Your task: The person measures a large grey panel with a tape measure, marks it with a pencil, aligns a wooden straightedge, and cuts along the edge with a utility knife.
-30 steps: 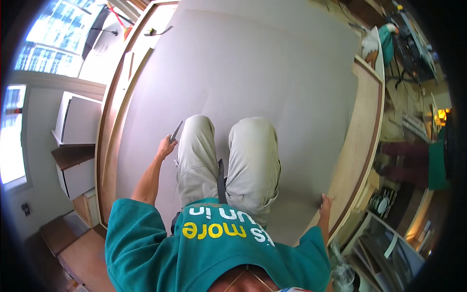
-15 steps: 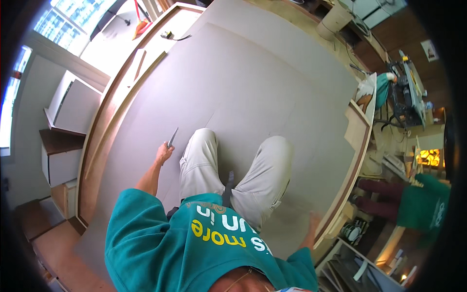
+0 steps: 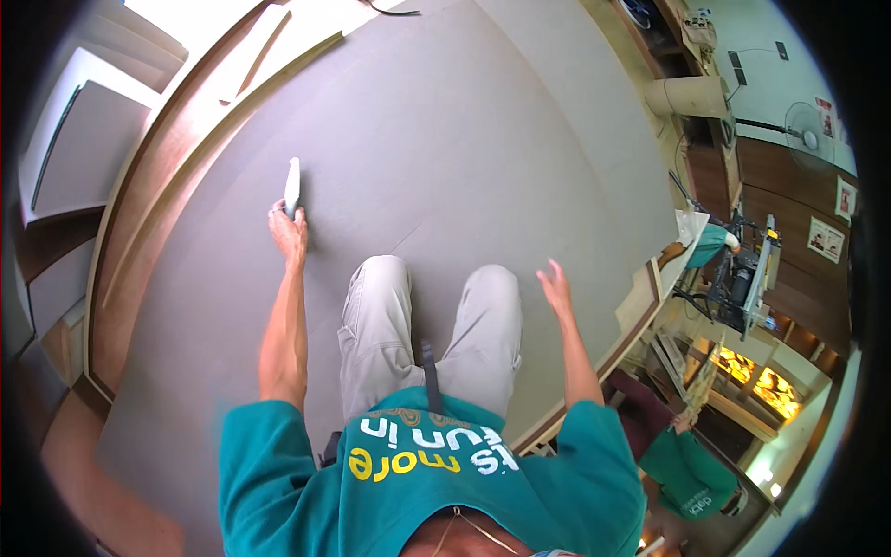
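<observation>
My left hand (image 3: 290, 230) is closed around the lower end of a slim, pale knife-like tool (image 3: 293, 186), which points away from me just above the large grey sheet (image 3: 445, 158). Its exact kind is hard to make out. My right hand (image 3: 555, 286) is over the sheet to the right of my knees, fingers apart and holding nothing. I am kneeling on the sheet, which spreads out on all sides of my legs.
Along the left edge run a wooden strip (image 3: 209, 135) and a loose board (image 3: 255, 56). White boxes (image 3: 88, 148) stand beyond it. On the right, a person in a green shirt (image 3: 682, 473) is near a bench-mounted machine (image 3: 742, 278). A pale bucket (image 3: 687, 97) stands far right.
My left hand has reached farther forward and slightly left with the tool. My right hand has come up from low at the right edge to beside my knee. The view has shifted.
</observation>
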Demonstrator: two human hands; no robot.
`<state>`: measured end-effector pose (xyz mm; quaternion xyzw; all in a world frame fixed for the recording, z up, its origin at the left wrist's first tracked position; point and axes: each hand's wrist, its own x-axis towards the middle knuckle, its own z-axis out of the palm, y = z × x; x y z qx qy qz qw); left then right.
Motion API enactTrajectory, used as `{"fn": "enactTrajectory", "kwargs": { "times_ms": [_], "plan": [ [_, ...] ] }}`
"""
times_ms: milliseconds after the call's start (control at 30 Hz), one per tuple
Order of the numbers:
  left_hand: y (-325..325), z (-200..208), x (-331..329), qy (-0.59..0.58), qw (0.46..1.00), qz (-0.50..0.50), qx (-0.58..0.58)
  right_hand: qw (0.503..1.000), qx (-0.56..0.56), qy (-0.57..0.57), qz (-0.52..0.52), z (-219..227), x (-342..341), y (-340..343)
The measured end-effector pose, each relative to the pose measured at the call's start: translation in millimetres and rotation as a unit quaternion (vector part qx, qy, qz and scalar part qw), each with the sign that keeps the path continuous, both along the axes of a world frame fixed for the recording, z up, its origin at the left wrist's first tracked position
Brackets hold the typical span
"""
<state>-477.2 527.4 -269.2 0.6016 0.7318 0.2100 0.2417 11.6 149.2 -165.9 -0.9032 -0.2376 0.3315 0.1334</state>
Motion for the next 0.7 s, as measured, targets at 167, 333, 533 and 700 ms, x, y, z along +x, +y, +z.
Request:
{"fn": "enactTrajectory", "kwargs": {
  "times_ms": [167,333,533,700],
  "plan": [
    [6,15,14,0.045,0.996,0.012,-0.082,0.984,0.048,0.034,0.169,-19,-32,168],
    [17,39,65,0.030,0.998,-0.022,0.046,0.944,0.045,-0.210,0.250,-70,-1,281],
    [59,34,132,-0.022,0.992,-0.108,0.068,0.949,-0.032,-0.179,0.258,-93,31,311],
    [119,-15,178,0.057,0.975,-0.135,0.169,0.934,-0.003,-0.134,0.332,-63,51,333]
  ]
}}
